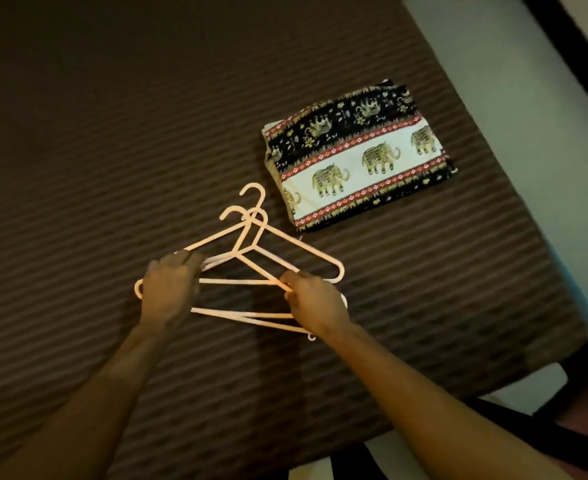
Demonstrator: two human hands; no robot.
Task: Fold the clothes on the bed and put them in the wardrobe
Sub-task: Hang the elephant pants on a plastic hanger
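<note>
Closest in, the left hand [168, 292] and the right hand [315, 301] each curl a grip round the thin pale-pink plastic hangers [251, 268], three by the hooks, overlapping on the dark ribbed bedspread [112, 133]. Beyond them, just beside the hooks, lies the folded elephant-print cotton cloth [358, 155], flat and square. Folding looks done; carrying it to the wardrobe remains, none being in view.

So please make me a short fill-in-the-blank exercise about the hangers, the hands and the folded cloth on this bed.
1. Both hands, left hand and right hand, hold the plastic ____.
2. The folded cloth is printed with ____.
3. The folded cloth lies on the striped ____.
4. The number of hanger hooks visible is ____.

Missing words: hangers; elephants; bed; three
</note>
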